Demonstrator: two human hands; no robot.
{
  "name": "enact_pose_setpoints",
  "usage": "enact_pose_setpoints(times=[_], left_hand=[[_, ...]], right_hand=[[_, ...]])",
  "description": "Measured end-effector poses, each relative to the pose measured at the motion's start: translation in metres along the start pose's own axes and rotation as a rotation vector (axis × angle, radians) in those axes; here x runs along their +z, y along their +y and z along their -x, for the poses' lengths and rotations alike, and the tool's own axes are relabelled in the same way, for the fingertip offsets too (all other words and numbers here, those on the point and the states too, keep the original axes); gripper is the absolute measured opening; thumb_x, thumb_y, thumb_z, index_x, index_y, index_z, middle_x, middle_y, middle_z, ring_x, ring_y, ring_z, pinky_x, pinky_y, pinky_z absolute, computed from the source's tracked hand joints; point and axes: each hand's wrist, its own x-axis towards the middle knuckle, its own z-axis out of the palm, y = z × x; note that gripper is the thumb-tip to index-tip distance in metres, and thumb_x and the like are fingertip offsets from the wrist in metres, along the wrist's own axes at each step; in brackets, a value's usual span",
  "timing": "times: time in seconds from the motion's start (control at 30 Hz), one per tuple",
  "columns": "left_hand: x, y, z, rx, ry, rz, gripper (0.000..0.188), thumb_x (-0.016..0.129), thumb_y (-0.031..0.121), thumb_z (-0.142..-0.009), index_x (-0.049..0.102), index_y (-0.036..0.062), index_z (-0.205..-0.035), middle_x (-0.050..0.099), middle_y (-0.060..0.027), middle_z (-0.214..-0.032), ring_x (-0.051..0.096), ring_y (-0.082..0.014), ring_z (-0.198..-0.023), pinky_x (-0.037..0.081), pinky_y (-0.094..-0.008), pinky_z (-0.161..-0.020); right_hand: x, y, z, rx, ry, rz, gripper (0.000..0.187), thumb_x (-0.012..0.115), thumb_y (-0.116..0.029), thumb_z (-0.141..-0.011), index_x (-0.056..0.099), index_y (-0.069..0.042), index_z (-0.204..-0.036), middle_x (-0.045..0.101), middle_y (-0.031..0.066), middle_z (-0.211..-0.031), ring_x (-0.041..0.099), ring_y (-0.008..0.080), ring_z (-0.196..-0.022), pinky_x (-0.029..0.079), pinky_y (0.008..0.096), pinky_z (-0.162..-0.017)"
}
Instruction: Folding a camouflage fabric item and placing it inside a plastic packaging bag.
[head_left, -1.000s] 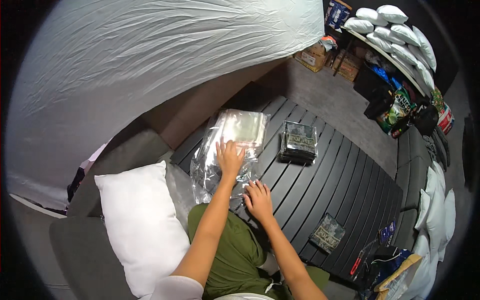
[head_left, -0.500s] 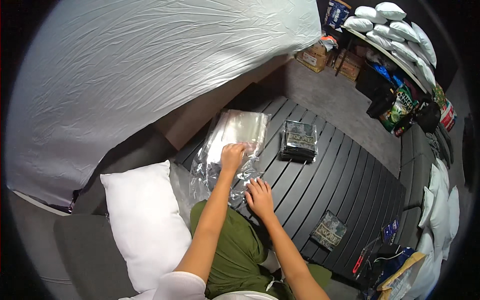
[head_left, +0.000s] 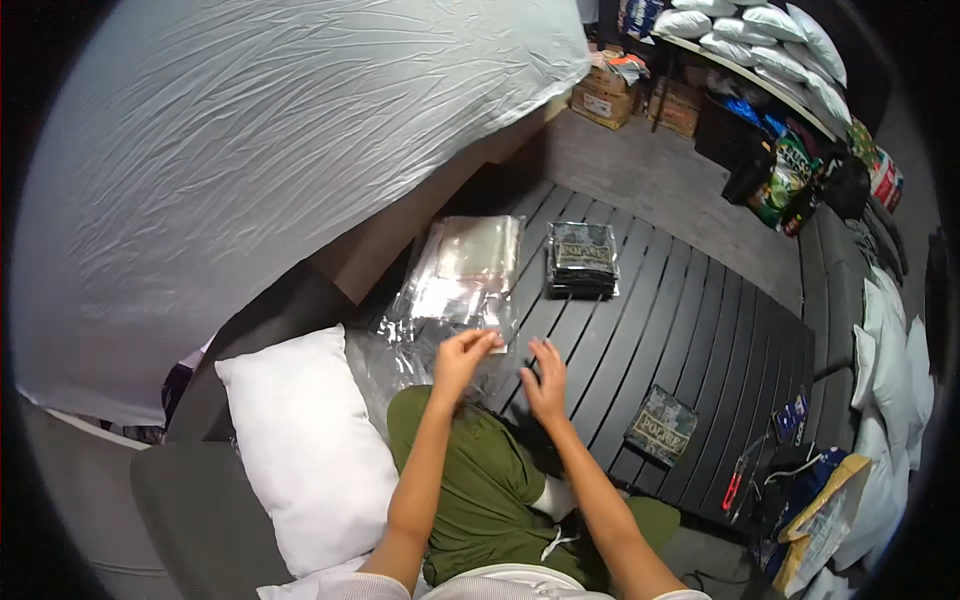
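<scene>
Head view looks down on a black slatted table point(head_left: 690, 330) with both bare hands near its close edge. The left hand point(head_left: 460, 362) has thumb and fingertips pinched together on what appears to be the edge of a clear bag point(head_left: 509, 352); the film is so thin that its outline is hard to follow. Just beside it, the right hand point(head_left: 545, 383) is released, its fingers parted and slightly bent, with the thumb toward the left hand. Beyond the left hand lies a stack of clear bags point(head_left: 478, 248), shiny and flat, with loose, crumpled plastic point(head_left: 408, 345) on its near side. To the right of that stack, well apart from it, sits a pile of dark camouflage packets point(head_left: 583, 262). One more packet point(head_left: 662, 425) lies alone nearer the person, to the right of the right forearm. Past it, near the table's right end, are a red-handled tool point(head_left: 733, 488) and a blue card point(head_left: 790, 418). A white pillow point(head_left: 300, 440) rests to the left of the person's green trousers point(head_left: 470, 470). A large pale sheet point(head_left: 300, 180) spreads across the upper left.
</scene>
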Motion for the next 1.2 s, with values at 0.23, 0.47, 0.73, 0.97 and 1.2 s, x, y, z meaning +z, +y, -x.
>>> enact_pose_setpoints(times=[0.23, 0.47, 0.73, 0.97, 1.2], left_hand=[[0.061, 0.047, 0.075, -0.512, -0.611, 0.796, 0.032, 0.052, 0.017, -0.089, 0.053, -0.0064, -0.11, 0.064, -0.014, -0.093, 0.063, -0.0227, -0.087, 0.052, -0.0304, -0.077], [0.099, 0.052, 0.095, -0.528, -0.596, 0.554, 0.032, 0.062, 0.005, -0.081, 0.051, -0.0034, -0.11, 0.065, -0.0117, -0.087, 0.064, -0.0204, -0.08, 0.053, -0.0286, -0.071], [0.13, 0.028, 0.125, -0.379, -0.527, 0.332, 0.04, 0.065, 0.003, -0.077, 0.048, 0.0006, -0.113, 0.061, -0.0039, -0.079, 0.058, -0.0082, -0.071, 0.047, -0.0221, -0.066], [0.154, 0.01, 0.149, -0.193, -0.506, 0.16, 0.033, 0.063, 0.0, -0.075, 0.051, 0.0018, -0.106, 0.057, -0.0003, -0.078, 0.052, -0.005, -0.073, 0.043, -0.0192, -0.067], [0.167, 0.015, 0.168, -0.276, -0.556, 0.193, 0.027, 0.065, 0.003, -0.077, 0.057, 0.0004, -0.102, 0.06, -0.002, -0.082, 0.056, -0.0064, -0.08, 0.045, -0.0215, -0.071]], right_hand=[[-0.11, -0.031, 0.063, 0.601, -0.053, -1.509, 0.071, 0.046, -0.052, -0.084, 0.02, -0.013, -0.138, 0.039, 0.0173, -0.132, 0.038, 0.0283, -0.122, 0.031, 0.0406, -0.1], [-0.2, -0.037, 0.108, 0.623, 0.065, -1.46, 0.071, 0.064, -0.014, -0.075, 0.027, -0.014, -0.136, 0.054, 0.0058, -0.085, 0.055, 0.0193, -0.077, 0.047, 0.0406, -0.077], [-0.239, -0.041, 0.128, 0.567, 0.385, -0.476, 0.057, 0.062, 0.001, -0.074, 0.04, -0.007, -0.127, 0.056, 0.0053, -0.084, 0.053, 0.0162, -0.082, 0.045, 0.0291, -0.077], [-0.219, -0.109, 0.128, 0.197, 0.261, 0.201, 0.026, 0.065, -0.004, -0.07, 0.057, -0.001, -0.095, 0.055, 0.0131, -0.089, 0.052, 0.0278, -0.084, 0.042, 0.0352, -0.076], [-0.204, -0.119, 0.134, 0.364, 0.308, 0.106, 0.036, 0.064, -0.006, -0.074, 0.051, 0.0, -0.107, 0.052, 0.0128, -0.096, 0.053, 0.0235, -0.085, 0.044, 0.0324, -0.075]])
